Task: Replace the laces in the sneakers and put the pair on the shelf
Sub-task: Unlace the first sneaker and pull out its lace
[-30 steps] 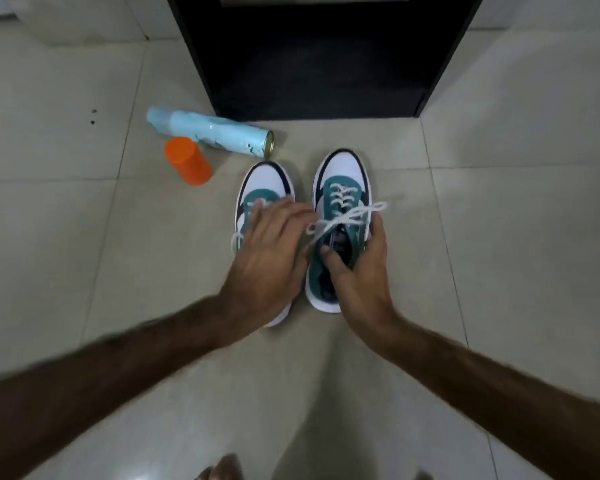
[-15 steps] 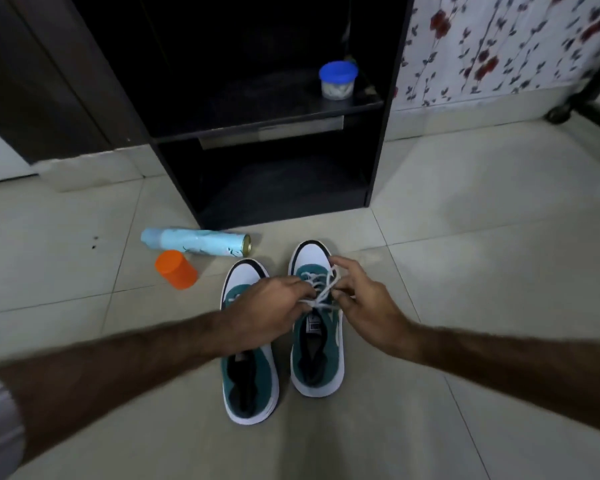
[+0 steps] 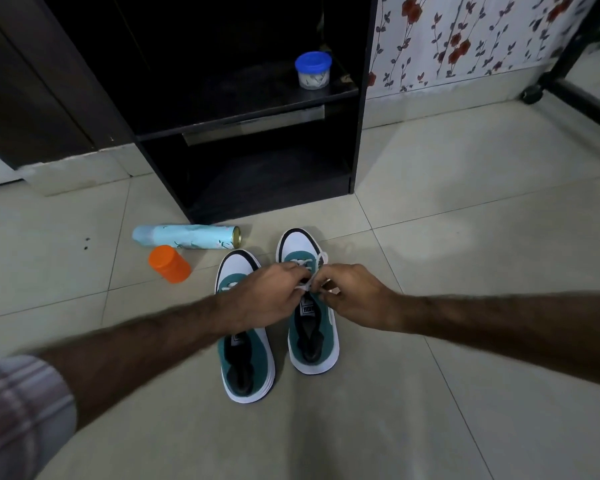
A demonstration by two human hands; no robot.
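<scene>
Over the right sneaker (image 3: 313, 327) my two hands meet at the top eyelets: my left hand (image 3: 264, 297) and my right hand (image 3: 355, 296) each pinch an end of the white lace (image 3: 307, 285), fingers closed narrowly on it, working what looks like the bow. A second ago my left hand lay flat across the left sneaker (image 3: 246, 362) while the lace ends stretched loose and wide; now both hands have drawn in tight around the knot, so I judge the lacing itself finished and only the tying left. Both sneakers stand side by side on the tiled floor (image 3: 465, 341), toes toward the dark shelf unit (image 3: 257, 112), not yet on it. My view has lifted too, showing a blue-lidded tub (image 3: 313, 69) on the shelf. A spray can (image 3: 187, 237) and an orange cap (image 3: 169, 264) lie just left of the shoes.
</scene>
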